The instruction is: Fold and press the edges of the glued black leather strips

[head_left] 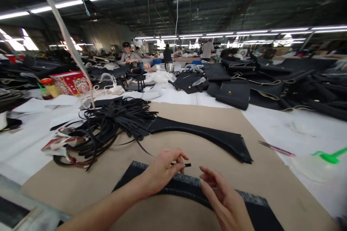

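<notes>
My left hand (166, 169) is closed, with the short end of a thin black strip (187, 165) sticking out between thumb and fingers. Below it lies a curved black panel (181, 187) with a greyish, speckled band along its upper edge. Over the right half of that panel is my right hand (219, 196), its fingers curved and apart, with nothing visible between them; whether it touches the panel I cannot tell. Farther back, several curved black pieces lie in a stack (200, 133). To their left spreads a large bundle of black strips (116, 119).
Brown paper (225, 119) covers the white table. At right lie a thin pointed tool (276, 148) and a bright green object (330, 156). Black bags (233, 92) pile up behind. A pale hanging tube (66, 32) comes down at left. Co-workers are in the background.
</notes>
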Motion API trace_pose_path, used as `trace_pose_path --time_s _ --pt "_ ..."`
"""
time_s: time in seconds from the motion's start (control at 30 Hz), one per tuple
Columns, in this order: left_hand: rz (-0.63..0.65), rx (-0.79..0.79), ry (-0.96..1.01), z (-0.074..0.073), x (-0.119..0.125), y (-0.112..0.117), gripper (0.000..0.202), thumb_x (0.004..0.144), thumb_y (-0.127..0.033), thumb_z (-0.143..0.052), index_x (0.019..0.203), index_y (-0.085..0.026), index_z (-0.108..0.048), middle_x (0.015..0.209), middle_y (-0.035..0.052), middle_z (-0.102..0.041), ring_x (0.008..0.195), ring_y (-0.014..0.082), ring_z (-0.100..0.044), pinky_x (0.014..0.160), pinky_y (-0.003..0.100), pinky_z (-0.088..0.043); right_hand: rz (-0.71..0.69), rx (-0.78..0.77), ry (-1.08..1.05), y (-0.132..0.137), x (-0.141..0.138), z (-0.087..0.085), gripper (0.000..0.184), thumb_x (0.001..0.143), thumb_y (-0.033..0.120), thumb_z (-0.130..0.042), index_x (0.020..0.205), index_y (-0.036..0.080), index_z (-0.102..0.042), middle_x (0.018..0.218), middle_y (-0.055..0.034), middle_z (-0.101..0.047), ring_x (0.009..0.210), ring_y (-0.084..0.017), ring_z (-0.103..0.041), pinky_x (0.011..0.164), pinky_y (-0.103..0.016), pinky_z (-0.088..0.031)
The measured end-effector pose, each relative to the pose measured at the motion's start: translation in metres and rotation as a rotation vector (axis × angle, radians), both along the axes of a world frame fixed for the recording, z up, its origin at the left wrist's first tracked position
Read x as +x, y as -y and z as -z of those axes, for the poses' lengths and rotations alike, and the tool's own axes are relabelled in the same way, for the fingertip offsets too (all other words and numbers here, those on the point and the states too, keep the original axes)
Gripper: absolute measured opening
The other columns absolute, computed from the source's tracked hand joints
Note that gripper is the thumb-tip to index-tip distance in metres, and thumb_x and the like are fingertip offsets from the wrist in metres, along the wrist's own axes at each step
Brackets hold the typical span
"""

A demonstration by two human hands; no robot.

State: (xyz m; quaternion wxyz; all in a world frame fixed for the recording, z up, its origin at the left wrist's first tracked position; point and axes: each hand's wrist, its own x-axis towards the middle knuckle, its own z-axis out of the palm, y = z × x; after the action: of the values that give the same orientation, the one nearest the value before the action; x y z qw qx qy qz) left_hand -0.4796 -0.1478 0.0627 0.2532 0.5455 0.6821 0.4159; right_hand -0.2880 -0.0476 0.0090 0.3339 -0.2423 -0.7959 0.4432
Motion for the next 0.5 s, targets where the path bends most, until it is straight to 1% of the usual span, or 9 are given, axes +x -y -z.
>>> trace_pose_path --time_s 0.07,0.1,0.2,0.27,0.33,0.4,0.5 --pt "0.057 -0.021 0.014 0.000 0.016 -0.001 0.018 0.087 -0.024 -0.052 0.102 -0.023 -0.061 0.081 -0.0003 -0.070 0.099 0.0189 -0.055 0.091 0.027 -0.036 -0.029 -0.199 -0.020 0.004 -0.010 -0.007 0.036 0.089 0.048 -0.056 0.105 0.017 -0.064 0.089 -0.0066 -0.068 0.077 -0.018 -0.066 0.067 -0.025 -0.055" --pt "0.086 -0.030 0.021 0.001 0.021 -0.002 0.017 0.087 -0.023 -0.053 0.101 -0.023 -0.061 0.081 -0.0001 -0.070 0.100 0.0191 -0.055 0.093 0.028 -0.035 -0.037 -0.256 -0.023 0.007 -0.012 -0.009 0.035 0.088 0.050 -0.056 0.098 0.017 -0.065 0.084 -0.0057 -0.067 0.073 -0.017 -0.064 0.065 -0.025 -0.054" --pt "0.116 -0.052 0.009 0.003 0.030 -0.003 0.015 0.087 -0.024 -0.053 0.100 -0.023 -0.061 0.085 0.0002 -0.071 0.100 0.0192 -0.055 0.094 0.028 -0.035 -0.045 -0.324 0.010 0.012 -0.010 -0.016 0.035 0.087 0.051 -0.057 0.081 0.017 -0.062 0.069 -0.0010 -0.059 0.063 -0.014 -0.056 0.059 -0.023 -0.047" --pt "0.113 -0.095 -0.033 0.002 0.030 0.000 0.014 0.087 -0.025 -0.053 0.096 -0.022 -0.063 0.087 0.0004 -0.070 0.095 0.0187 -0.056 0.090 0.028 -0.037 -0.026 -0.360 0.038 0.012 -0.001 -0.018 0.036 0.086 0.052 -0.058 0.077 0.017 -0.060 0.064 0.0007 -0.055 0.061 -0.013 -0.052 0.058 -0.023 -0.044" --pt "0.099 -0.155 -0.093 0.000 0.023 0.007 0.016 0.087 -0.027 -0.051 0.091 -0.022 -0.066 0.088 0.0003 -0.069 0.088 0.0178 -0.058 0.085 0.027 -0.040 0.031 -0.407 0.046 0.006 0.015 -0.021 0.038 0.084 0.055 -0.059 0.077 0.017 -0.059 0.063 0.0010 -0.054 0.059 -0.013 -0.051 0.057 -0.023 -0.042" --pt "0.055 -0.213 -0.143 -0.001 0.009 0.018 0.021 0.088 -0.032 -0.049 0.088 -0.023 -0.068 0.083 -0.0002 -0.068 0.083 0.0176 -0.059 0.080 0.026 -0.041 0.125 -0.430 0.061 -0.007 0.038 -0.022 0.041 0.080 0.059 -0.060 0.076 0.018 -0.059 0.062 0.0009 -0.054 0.057 -0.013 -0.051 0.054 -0.024 -0.042" --pt "-0.090 -0.264 -0.185 0.000 -0.021 0.039 0.027 0.085 -0.043 -0.052 0.083 -0.024 -0.071 0.073 -0.0012 -0.067 0.075 0.0176 -0.060 0.072 0.024 -0.044 0.266 -0.405 0.144 -0.034 0.080 -0.019 0.046 0.074 0.064 -0.062 0.074 0.018 -0.059 0.058 0.0016 -0.051 0.052 -0.013 -0.048 0.050 -0.025 -0.040"
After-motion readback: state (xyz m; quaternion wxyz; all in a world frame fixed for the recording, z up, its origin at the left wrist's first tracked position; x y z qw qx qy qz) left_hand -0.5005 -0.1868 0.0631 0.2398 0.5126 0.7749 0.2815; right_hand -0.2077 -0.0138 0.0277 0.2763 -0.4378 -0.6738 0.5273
